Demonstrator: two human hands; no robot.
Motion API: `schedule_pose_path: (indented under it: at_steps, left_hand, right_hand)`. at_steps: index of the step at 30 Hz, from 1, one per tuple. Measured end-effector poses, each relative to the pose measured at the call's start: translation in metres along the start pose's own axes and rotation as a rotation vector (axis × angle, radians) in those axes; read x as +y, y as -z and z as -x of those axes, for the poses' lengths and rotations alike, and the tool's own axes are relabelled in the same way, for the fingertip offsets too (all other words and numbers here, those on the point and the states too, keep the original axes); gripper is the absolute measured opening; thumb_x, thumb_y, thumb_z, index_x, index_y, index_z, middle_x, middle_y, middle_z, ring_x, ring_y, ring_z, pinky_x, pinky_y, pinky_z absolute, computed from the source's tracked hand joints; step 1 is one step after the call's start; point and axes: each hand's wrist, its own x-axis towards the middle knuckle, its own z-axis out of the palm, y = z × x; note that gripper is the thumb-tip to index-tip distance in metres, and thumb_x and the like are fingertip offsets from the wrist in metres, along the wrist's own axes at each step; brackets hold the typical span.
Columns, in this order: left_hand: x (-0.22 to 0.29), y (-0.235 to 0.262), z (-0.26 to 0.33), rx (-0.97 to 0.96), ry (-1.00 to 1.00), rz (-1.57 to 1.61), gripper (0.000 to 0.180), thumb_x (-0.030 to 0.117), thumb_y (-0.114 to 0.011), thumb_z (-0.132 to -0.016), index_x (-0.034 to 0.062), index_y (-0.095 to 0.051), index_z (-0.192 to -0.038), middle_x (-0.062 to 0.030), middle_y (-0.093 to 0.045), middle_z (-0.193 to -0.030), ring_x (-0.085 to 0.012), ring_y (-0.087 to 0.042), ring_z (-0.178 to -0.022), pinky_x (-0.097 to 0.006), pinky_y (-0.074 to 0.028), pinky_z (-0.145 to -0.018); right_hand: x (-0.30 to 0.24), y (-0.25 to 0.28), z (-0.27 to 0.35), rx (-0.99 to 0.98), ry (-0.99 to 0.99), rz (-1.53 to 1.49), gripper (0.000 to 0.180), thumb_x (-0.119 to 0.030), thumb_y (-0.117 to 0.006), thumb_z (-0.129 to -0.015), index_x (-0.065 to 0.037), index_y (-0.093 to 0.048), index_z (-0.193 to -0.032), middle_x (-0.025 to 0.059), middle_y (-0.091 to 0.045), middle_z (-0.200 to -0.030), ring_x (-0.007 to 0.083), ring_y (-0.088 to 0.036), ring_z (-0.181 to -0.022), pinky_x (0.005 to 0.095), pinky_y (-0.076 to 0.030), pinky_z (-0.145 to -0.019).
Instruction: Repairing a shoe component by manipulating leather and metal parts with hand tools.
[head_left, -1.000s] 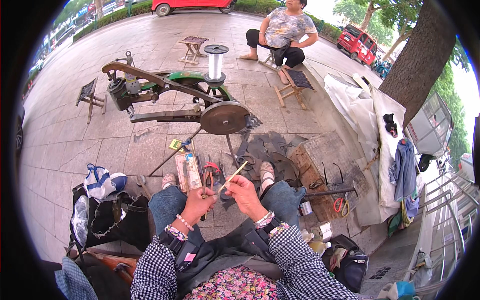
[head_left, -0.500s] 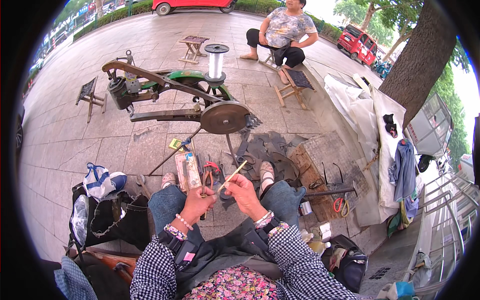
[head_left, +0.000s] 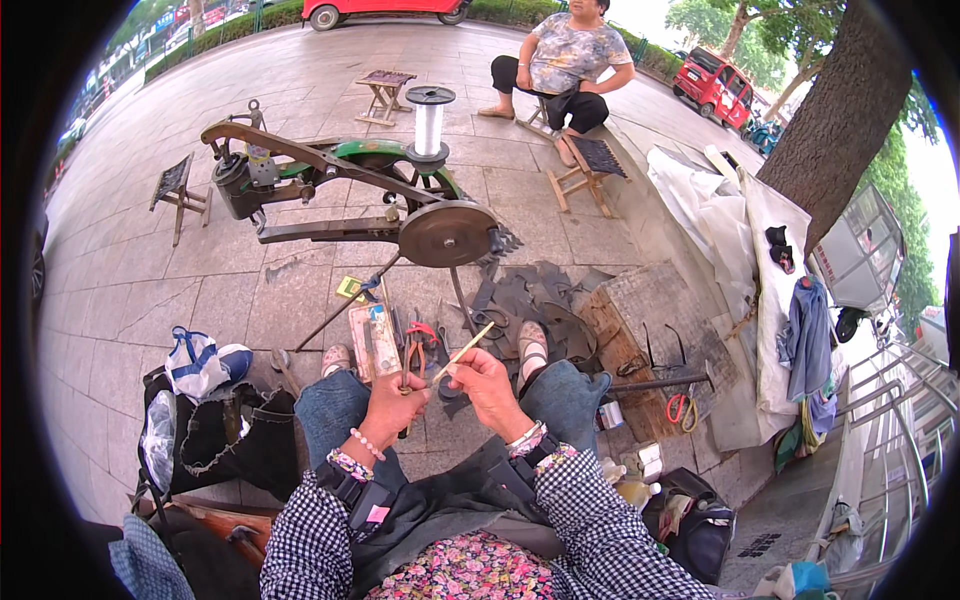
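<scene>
Yellowish stick (head_left: 468, 351), upper end free, pinched by right fingers (head_left: 468, 375), left fingers (head_left: 412, 402) closed around slim tool (head_left: 405, 387), room between wrists (head_left: 367, 438)

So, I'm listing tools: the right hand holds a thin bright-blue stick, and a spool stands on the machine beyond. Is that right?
Only the colour is wrong: the head view shows the right hand holding a thin pale-yellow stick. The spool does stand on the machine beyond.

Sleeved forearms (head_left: 612, 515) angle inward from the lower edge; the left hand (head_left: 394, 404) curls tightly just beside the right hand (head_left: 490, 390), whose thumb and fingers (head_left: 464, 376) pinch together.
</scene>
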Motion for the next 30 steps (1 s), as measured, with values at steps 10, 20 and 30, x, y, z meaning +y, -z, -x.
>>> schedule_pose_path:
  at_steps: [10, 20, 30]
  left_hand:
    - [-0.0008, 0.0002, -0.0017, -0.019, -0.010, 0.029, 0.010, 0.002, -0.061, -0.071, 0.0005, -0.052, -0.075, -0.0039, -0.054, -0.062, -0.0097, -0.049, -0.050, -0.021, -0.040, -0.045]
    - [-0.0004, 0.0017, 0.0002, -0.002, -0.026, -0.004, 0.009, 0.001, -0.060, -0.070, 0.0003, -0.053, -0.074, -0.0040, -0.054, -0.061, -0.0097, -0.049, -0.049, -0.021, -0.040, -0.045]
    - [0.0025, -0.0002, 0.0014, -0.023, 0.000, 0.027, 0.009, 0.000, -0.060, -0.069, 0.0001, -0.053, -0.074, -0.0042, -0.054, -0.061, -0.0098, -0.050, -0.049, -0.021, -0.041, -0.045]
  right_hand:
    - [-0.0038, -0.0043, 0.0019, 0.019, -0.001, -0.107, 0.013, -0.006, -0.060, -0.074, -0.005, -0.053, -0.085, -0.0005, -0.054, -0.071, 0.0069, -0.050, -0.059, 0.0187, -0.040, -0.054]
    - [-0.0038, -0.0058, 0.0021, -0.018, 0.003, -0.090, 0.012, -0.006, -0.060, -0.075, -0.006, -0.052, -0.084, -0.0005, -0.054, -0.072, 0.0061, -0.050, -0.060, 0.0181, -0.040, -0.055]
    - [-0.0044, -0.0038, 0.0010, -0.075, 0.033, -0.046, 0.011, -0.005, -0.059, -0.077, -0.006, -0.049, -0.083, -0.0020, -0.051, -0.071, 0.0055, -0.048, -0.061, 0.0179, -0.040, -0.056]
